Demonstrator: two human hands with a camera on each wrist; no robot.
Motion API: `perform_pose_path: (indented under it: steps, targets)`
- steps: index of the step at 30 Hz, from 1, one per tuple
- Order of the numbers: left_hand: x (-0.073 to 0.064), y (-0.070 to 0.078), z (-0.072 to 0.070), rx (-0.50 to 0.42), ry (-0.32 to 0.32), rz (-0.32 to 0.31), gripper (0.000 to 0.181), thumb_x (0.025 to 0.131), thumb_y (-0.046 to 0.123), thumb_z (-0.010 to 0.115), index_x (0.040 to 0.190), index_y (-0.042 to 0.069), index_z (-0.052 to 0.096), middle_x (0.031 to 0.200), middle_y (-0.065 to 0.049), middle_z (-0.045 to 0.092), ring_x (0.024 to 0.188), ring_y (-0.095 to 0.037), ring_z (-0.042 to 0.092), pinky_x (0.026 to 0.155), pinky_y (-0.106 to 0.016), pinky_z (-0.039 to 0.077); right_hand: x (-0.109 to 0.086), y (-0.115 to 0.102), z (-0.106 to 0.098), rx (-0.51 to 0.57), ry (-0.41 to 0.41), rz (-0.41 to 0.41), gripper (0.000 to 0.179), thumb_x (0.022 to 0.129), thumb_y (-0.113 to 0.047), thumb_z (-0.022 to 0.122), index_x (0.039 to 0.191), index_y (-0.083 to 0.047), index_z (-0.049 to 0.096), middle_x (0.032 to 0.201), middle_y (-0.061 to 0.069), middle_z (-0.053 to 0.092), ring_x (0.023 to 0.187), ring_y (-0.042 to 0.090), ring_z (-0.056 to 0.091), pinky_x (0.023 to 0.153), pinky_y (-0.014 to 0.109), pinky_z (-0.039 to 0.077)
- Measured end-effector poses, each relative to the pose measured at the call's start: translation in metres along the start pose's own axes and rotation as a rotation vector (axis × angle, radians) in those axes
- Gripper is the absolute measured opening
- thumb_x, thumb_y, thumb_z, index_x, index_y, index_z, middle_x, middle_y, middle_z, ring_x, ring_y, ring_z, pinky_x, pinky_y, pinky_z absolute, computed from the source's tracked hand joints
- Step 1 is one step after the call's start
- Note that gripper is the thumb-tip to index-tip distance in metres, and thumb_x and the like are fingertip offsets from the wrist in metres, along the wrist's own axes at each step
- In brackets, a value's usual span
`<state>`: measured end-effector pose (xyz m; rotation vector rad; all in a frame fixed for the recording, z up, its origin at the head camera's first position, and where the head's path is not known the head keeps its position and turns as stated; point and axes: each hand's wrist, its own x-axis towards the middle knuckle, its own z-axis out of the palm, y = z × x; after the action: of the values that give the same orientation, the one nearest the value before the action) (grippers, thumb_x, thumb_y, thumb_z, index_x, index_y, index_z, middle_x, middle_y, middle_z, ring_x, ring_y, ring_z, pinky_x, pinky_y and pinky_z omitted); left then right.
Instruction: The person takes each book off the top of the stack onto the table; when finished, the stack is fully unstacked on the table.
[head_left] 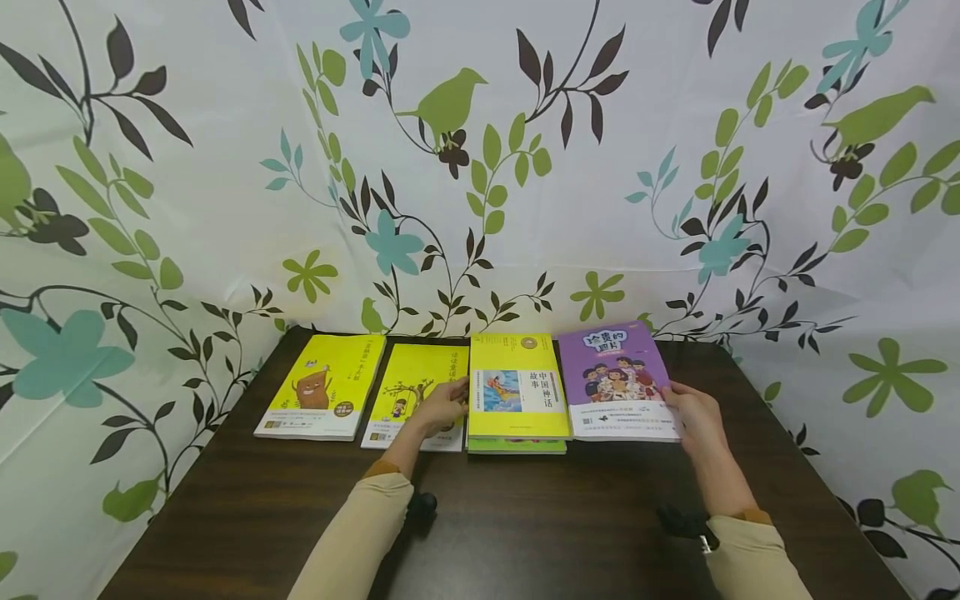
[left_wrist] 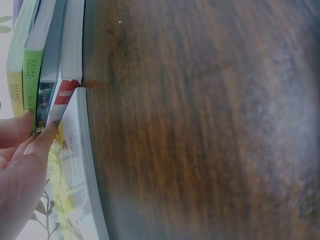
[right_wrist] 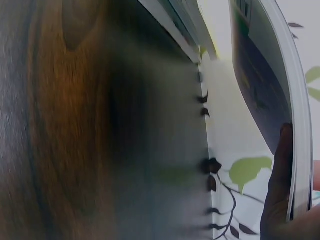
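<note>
My right hand (head_left: 697, 421) grips a purple paperback book (head_left: 618, 375) by its right edge. In the right wrist view this book (right_wrist: 301, 115) is raised off the table, with fingers along its underside. To its left lies a stack of books, topped by a yellow storybook (head_left: 517, 421) with a picture panel; a green book (head_left: 517, 447) shows below it. My left hand (head_left: 442, 407) touches the stack's left side. In the left wrist view its thumb and fingers rest against the spines, among them a green spine (left_wrist: 32, 82) and a red-and-white spine (left_wrist: 64, 97).
Left of the stack, a yellow book with a tree drawing (head_left: 408, 379) lies partly behind my left hand. Another yellow book (head_left: 318, 387) lies farther left. All are on a dark wooden table (head_left: 480, 525), backed by a patterned cloth (head_left: 525, 208).
</note>
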<state>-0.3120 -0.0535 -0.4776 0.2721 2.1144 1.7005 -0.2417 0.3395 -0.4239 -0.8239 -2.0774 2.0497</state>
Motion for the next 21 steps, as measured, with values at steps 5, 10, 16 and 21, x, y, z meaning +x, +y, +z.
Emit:
perform_pose_path:
  steps: [5,10,16,21]
  targets:
    - [0.000,0.000,-0.001,0.002,-0.004,0.010,0.067,0.094,-0.014,0.044,0.154,-0.003,0.017,0.159,-0.023,0.020,0.147,-0.038,0.023,0.113,-0.048,0.032,0.006,0.001,-0.010,-0.001,0.013,0.019,0.053,0.101,-0.016,0.048,0.150,0.000,0.035,0.103,0.003,0.058,0.073,0.004,0.060,0.064,0.022,0.054]
    - [-0.001,0.001,0.000,0.009,-0.002,0.013,0.066,0.094,-0.013,0.043,0.154,-0.002,0.018,0.159,-0.023,0.022,0.147,-0.038,0.024,0.114,-0.048,0.033,0.015,0.005,-0.019,-0.022,0.005,0.035,0.054,0.102,-0.017,0.048,0.151,-0.001,0.033,0.107,0.004,0.057,0.075,0.005,0.059,0.066,0.022,0.054]
    - [-0.001,0.000,0.001,0.025,0.008,0.014,0.067,0.093,-0.012,0.044,0.154,-0.003,0.019,0.159,-0.023,0.023,0.146,-0.038,0.025,0.114,-0.048,0.032,0.023,0.017,-0.022,-0.062,-0.001,0.057,0.054,0.102,-0.017,0.049,0.150,0.001,0.033,0.109,0.007,0.057,0.075,0.005,0.058,0.065,0.023,0.053]
    - [-0.002,-0.001,0.001,0.026,0.015,0.014,0.065,0.094,-0.011,0.045,0.154,-0.002,0.020,0.158,-0.023,0.024,0.146,-0.038,0.025,0.114,-0.048,0.032,0.028,0.029,-0.019,-0.085,-0.005,0.059,0.053,0.101,-0.015,0.050,0.148,0.004,0.035,0.108,0.008,0.058,0.074,0.005,0.057,0.064,0.023,0.051]
